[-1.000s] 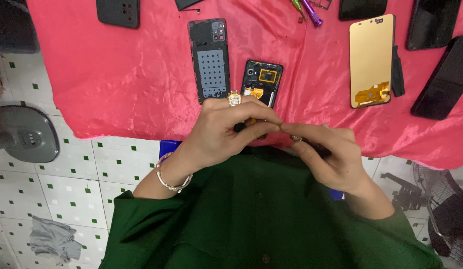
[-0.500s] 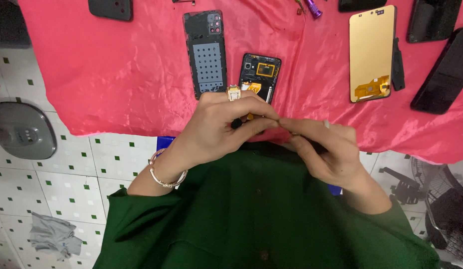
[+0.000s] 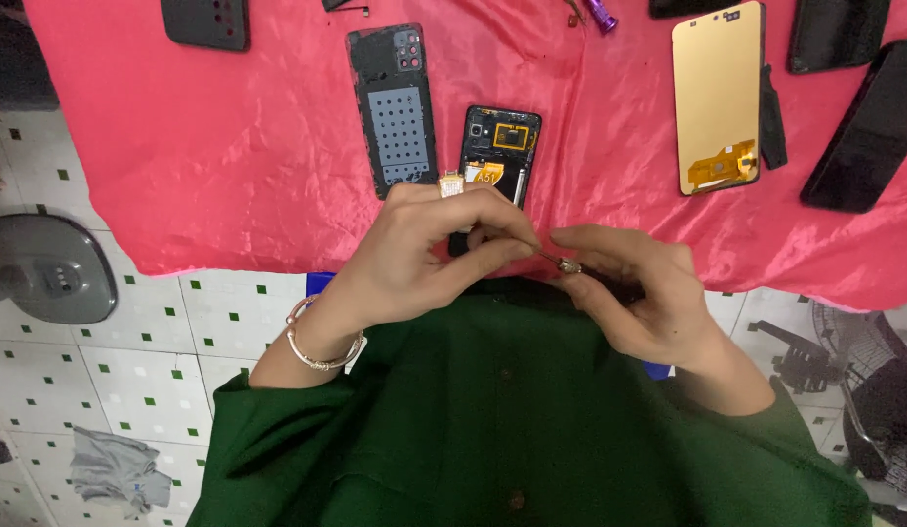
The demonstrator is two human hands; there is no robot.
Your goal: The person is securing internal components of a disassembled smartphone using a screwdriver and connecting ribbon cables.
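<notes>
The left hand (image 3: 429, 259), a ring on one finger and a bracelet (image 3: 322, 342) at the wrist, is curled with thumb and forefinger pressed together on the thin tip of a small screwdriver (image 3: 561, 262). The right hand (image 3: 644, 298) meets it from the other side, its fingers pinched round the tool's metal collar, the handle hidden in the palm. The tool thus lies between the two hands, held over the near edge of the counter, above the person's green shirt (image 3: 512, 429). Just beyond the left hand's knuckles, on the red cloth (image 3: 229, 166), lies an opened phone (image 3: 499, 146) showing its inner parts, partly covered by the fingers. Beside it rests a dark back cover (image 3: 395, 107), and farther right a gold-backed screen panel (image 3: 719, 98).
</notes>
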